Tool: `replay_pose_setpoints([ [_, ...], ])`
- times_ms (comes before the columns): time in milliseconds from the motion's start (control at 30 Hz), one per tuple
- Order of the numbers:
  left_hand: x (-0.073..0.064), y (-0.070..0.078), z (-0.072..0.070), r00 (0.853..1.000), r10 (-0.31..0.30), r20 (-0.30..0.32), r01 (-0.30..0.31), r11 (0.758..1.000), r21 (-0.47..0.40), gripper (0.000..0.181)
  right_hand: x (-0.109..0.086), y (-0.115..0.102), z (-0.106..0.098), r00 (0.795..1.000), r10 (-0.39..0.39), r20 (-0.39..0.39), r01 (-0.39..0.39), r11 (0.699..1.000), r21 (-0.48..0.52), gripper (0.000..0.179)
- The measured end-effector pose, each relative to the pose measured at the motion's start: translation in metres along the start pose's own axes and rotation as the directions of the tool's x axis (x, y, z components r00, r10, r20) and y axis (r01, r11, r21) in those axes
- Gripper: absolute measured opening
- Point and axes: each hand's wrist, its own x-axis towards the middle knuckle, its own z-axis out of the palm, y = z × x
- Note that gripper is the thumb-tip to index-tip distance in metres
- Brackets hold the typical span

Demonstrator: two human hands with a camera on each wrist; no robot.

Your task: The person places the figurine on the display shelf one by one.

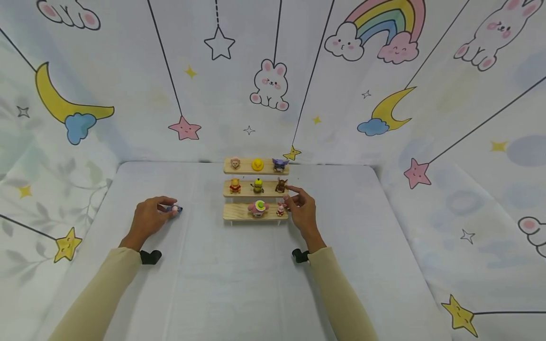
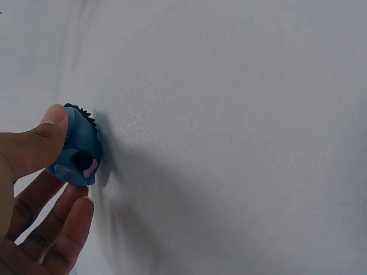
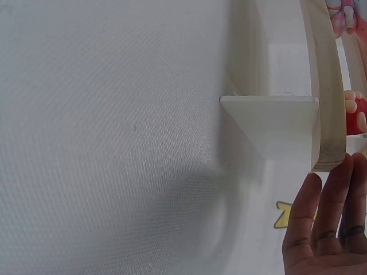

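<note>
My left hand (image 1: 149,219) pinches a small blue figurine (image 2: 82,146) between thumb and fingers, low over the table at the left. A pink patch shows on the figurine in the left wrist view. At the right end of a three-step wooden display stand (image 1: 239,213), my right hand (image 1: 302,213) reaches out with its fingers fairly straight. Its fingertips (image 3: 313,184) are at the end of the bottom board. Close by stand a small pink-and-red figurine (image 1: 280,210) and, one step up, a brown deer-like figurine (image 1: 281,185). The right thumb is hidden in the right wrist view.
A pink figurine with a green-and-white top (image 1: 258,208) stands on the bottom step. A red-shirted bear (image 1: 235,186) and a yellow-green figurine (image 1: 258,185) share the middle step. Up top are a brownish figurine (image 1: 235,163), a yellow duck (image 1: 257,164) and a purple-and-dark figurine (image 1: 279,164).
</note>
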Motion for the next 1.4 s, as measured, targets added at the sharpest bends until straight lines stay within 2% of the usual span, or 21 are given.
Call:
replay_pose_setpoints([
  [233, -0.003, 0.002, 0.002, 0.999, 0.015, 0.043, -0.016, 0.999, 0.034, 0.033, 0.0, 0.0, 0.0, 1.0, 0.001, 0.004, -0.001, 1.0, 0.017, 0.029],
  [367, -0.003, 0.003, 0.003, 0.999, 0.027, 0.046, -0.029, 0.998, 0.054, 0.032, 0.0, -0.001, 0.0, 1.0, 0.003, 0.004, -0.003, 1.0, 0.023, 0.03],
  [567, -0.004, 0.009, 0.007, 0.999, 0.044, 0.019, -0.045, 0.997, 0.062, 0.029, 0.0, -0.001, 0.001, 1.0, 0.003, 0.003, -0.003, 1.0, 0.03, 0.03],
  [900, -0.004, 0.032, 0.016, 0.994, 0.095, -0.059, -0.096, 0.995, -0.019, 0.027, 0.0, 0.0, 0.001, 1.0, 0.015, -0.004, -0.015, 1.0, 0.015, 0.03],
  [1400, -0.006, 0.054, 0.025, 0.985, 0.139, -0.099, -0.146, 0.986, -0.075, 0.03, -0.001, -0.001, 0.002, 0.999, 0.032, -0.013, -0.032, 0.999, -0.007, 0.03],
])
